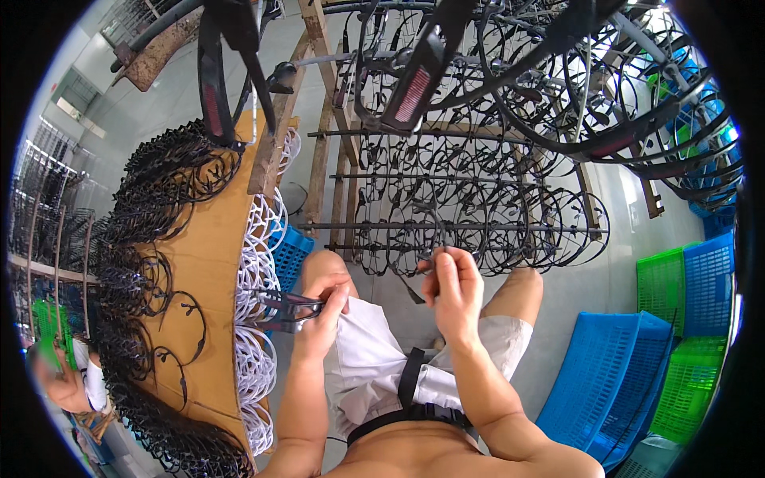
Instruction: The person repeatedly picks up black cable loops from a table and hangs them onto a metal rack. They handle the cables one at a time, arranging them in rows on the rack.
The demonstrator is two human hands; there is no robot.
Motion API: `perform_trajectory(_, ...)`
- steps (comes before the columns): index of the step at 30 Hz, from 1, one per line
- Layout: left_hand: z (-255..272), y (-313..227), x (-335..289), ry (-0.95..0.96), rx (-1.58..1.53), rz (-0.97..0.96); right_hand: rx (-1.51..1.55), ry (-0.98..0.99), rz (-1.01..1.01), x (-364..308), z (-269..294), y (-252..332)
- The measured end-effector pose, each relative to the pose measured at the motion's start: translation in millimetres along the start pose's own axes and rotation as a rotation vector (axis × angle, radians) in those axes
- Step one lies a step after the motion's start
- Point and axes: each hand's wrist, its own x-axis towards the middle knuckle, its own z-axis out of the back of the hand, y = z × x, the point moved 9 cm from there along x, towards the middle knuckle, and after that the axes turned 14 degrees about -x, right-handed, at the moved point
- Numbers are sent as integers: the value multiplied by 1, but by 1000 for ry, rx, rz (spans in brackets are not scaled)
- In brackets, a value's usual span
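Note:
My left hand (325, 312) is closed round a few dark, glossy plastic pieces (285, 309) that stick out to the left, over the edge of the cardboard. In front of my lap, my right hand (457, 293) pinches a thin black curved strip (412, 291), whose lower end points down and left. Part of this strip is hidden by the fingers, and its upper part is hard to separate from the rack behind. Just beyond that hand, many black curved bands (558, 263) hang in rows on a rack of dark bars (446, 227).
Left of me, a cardboard sheet (209, 295) carries heaps of black curved bands (127, 319) and white ones (253, 366) along its edge. More bands hang close overhead. Blue crates (594, 374) and green crates (689, 386) stand right. Another person (72, 386) sits far left.

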Motion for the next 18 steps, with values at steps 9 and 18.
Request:
perform_trajectory(9, -47, -8, 27, 41, 820, -637, -181, -212, -45, 51, -52, -27)
perform_trajectory(18, -37, 9, 37, 56, 688, -481, -368, -235, 26, 48, -53, -34)
